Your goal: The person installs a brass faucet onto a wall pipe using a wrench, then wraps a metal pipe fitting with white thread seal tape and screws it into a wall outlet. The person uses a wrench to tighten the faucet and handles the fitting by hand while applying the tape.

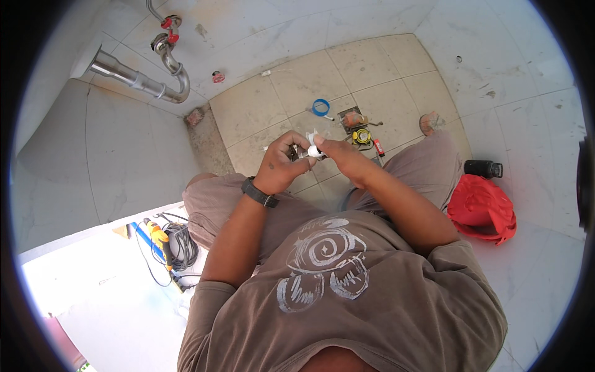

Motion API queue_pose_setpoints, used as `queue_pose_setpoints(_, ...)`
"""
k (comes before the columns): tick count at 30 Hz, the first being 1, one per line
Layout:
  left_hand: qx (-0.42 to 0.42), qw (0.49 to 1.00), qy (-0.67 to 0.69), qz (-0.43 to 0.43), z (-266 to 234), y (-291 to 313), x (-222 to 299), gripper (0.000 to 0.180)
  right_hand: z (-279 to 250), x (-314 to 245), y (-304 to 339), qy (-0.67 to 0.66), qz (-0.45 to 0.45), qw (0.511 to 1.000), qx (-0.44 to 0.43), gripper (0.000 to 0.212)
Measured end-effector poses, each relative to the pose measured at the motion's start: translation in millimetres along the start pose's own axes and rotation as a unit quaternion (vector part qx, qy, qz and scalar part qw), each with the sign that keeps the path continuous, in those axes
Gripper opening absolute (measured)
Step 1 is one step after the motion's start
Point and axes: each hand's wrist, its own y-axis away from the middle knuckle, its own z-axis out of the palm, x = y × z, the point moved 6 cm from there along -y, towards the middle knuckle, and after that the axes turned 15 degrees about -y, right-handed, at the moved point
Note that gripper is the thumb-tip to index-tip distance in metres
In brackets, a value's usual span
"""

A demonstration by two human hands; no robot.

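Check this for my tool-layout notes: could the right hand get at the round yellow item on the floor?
Probably yes: the round yellow item lies near the right hand, its top uncovered, though that hand is busy with a small white piece and may need freeing first.

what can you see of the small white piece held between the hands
The small white rounded piece looks smooth, perhaps plastic. A whitish part shows just beyond it; whether they join is unclear. Fingers of the bare left hand and right hand hold it from both sides, above the beige tiled floor. Finer detail is too small.
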Motion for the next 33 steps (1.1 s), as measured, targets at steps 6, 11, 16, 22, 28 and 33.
queue_pose_setpoints(6, 0.053, 0.998, -0.001, -0.019, -12.1, -3.3, -1.5, 0.023, -16.1, -1.7, 12.2, 0.168, 0.024, 0.985, -0.029, 0.059)
queue_pose_setpoints(11, 0.074, 0.996, -0.033, -0.048, -16.6, -4.9, -9.1, 0.022, -12.6, -11.5, 31.8, 0.233, -0.084, 0.967, -0.061, 0.040)
queue_pose_setpoints(16, 0.096, 0.990, -0.098, -0.043, -20.0, -6.3, -10.3, 0.020, 5.7, -33.3, 54.5, 0.238, -0.155, 0.949, -0.136, 0.035)
queue_pose_setpoints(22, 0.081, 0.990, -0.117, 0.008, -7.3, -6.8, -7.2, 0.022, 37.2, -68.4, 60.9, 0.145, -0.221, 0.939, -0.219, 0.041)
queue_pose_setpoints(28, -0.025, 0.987, -0.156, -0.015, 12.4, 1.2, -7.5, 0.025, 10.9, -57.1, -13.4, 0.116, -0.116, 0.985, -0.056, 0.051)
queue_pose_setpoints(33, 0.034, 0.993, -0.111, 0.007, -5.5, -1.9, 0.1, 0.021, -11.0, -21.7, -15.5, 0.126, -0.149, 0.981, -0.001, 0.056)
